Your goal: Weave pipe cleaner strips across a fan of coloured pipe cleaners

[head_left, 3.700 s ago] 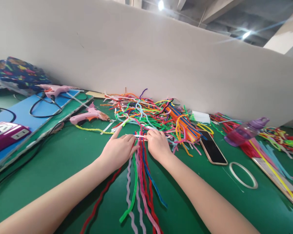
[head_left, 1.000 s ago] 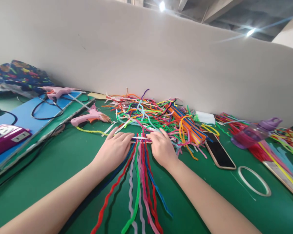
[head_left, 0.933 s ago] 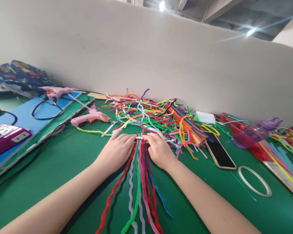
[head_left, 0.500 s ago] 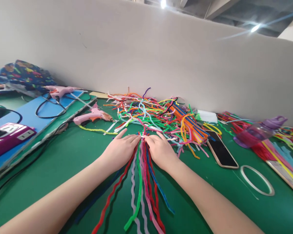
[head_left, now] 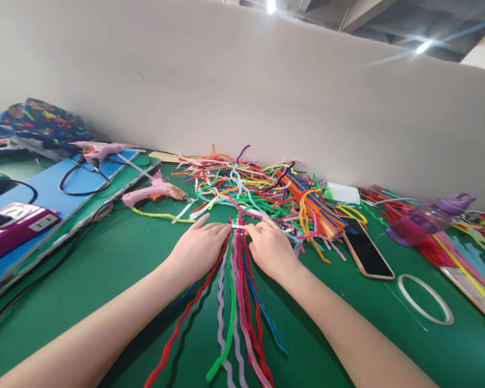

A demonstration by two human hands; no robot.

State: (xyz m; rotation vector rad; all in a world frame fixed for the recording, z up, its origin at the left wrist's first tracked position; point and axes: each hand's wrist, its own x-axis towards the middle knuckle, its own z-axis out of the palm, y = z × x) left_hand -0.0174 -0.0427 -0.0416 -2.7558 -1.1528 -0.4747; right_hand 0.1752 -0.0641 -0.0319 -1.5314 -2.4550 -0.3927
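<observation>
A row of pipe cleaners (head_left: pixel 231 302) in red, lilac, green, pink and blue lies on the green table, long ends fanning toward me. Near their far ends a narrow white strip (head_left: pixel 238 227) crosses over them; I cannot tell if it is tape or a pipe cleaner. My left hand (head_left: pixel 198 245) has its fingertips closed at the strip's left end, one finger sticking up. At the right end my right hand (head_left: pixel 269 245) pinches the strip. Both thumbs are mostly hidden.
Behind the hands lies a heap of loose pipe cleaners (head_left: pixel 226 180). A pink glue gun (head_left: pixel 153 191) is at left, near a purple power strip (head_left: pixel 20 226). Rightward are a phone (head_left: pixel 367 250), a tape roll (head_left: pixel 426 299) and a purple bottle (head_left: pixel 428 218).
My right hand has shifted slightly right, so more of the white strip shows between the hands. The red pipe cleaner at left has swung a little outward.
</observation>
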